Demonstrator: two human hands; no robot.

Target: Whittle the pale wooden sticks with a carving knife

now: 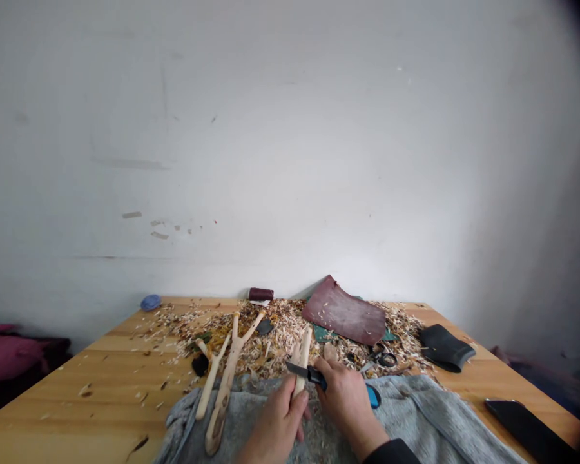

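Observation:
My left hand (283, 415) is closed around a pale, peeled wooden stick (305, 351) that points up and away from me. In my right hand (343, 396) is a knife (298, 369) with a dark blade and a black and blue handle. The blade lies across the stick, just above my left fingers. A wooden tip (329, 352) shows beyond my right hand; whether it belongs to the same stick I cannot tell. Two peeled Y-shaped forked sticks, a larger one (231, 374) and a smaller one (211, 380), lie to the left, partly on the grey cloth (415, 412).
Wood shavings (285, 322) cover the back of the wooden table (77, 412). Among them lie a brown leather sheet (343, 312), a thread spool (261, 295) and scissors (384, 357). A black folded piece (445, 348) and a phone-like dark slab (526, 425) are on the right.

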